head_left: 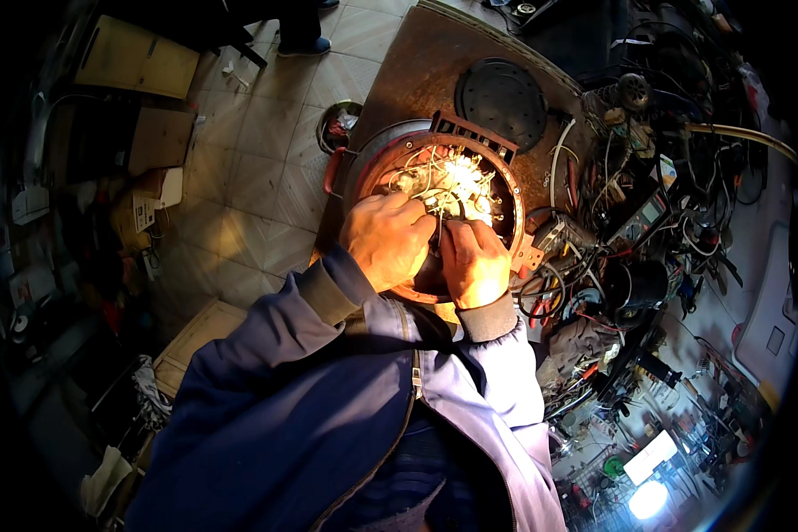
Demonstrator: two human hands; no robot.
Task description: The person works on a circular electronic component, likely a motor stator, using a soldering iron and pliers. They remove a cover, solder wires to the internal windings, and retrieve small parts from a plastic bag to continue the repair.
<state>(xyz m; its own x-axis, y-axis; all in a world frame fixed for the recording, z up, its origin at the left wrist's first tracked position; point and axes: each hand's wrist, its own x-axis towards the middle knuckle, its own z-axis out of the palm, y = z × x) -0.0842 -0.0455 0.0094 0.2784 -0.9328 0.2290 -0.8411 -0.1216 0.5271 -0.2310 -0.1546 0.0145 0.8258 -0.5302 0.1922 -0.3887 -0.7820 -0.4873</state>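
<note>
A round reddish-brown metal housing [516, 197], open at the top, stands in front of me on a rusty tabletop. Brightly lit inside it is a tangle of thin wires [430, 182]. My left hand [385, 239] reaches over the near left rim with its fingers curled together; what they pinch is hidden. Beside it my right hand [476, 262] is closed too, thumb and fingers seemingly pinching a dark wire near the middle of the housing. The two hands' fingertips are close together among the wires.
Behind the housing a round black cover [502, 102] lies on the rusty tabletop [416, 75]. Cables, hand tools and a multimeter [651, 211] crowd the right side. A bin [337, 129] stands on the tiled floor at left. Another person's shoe [304, 47] shows at the top.
</note>
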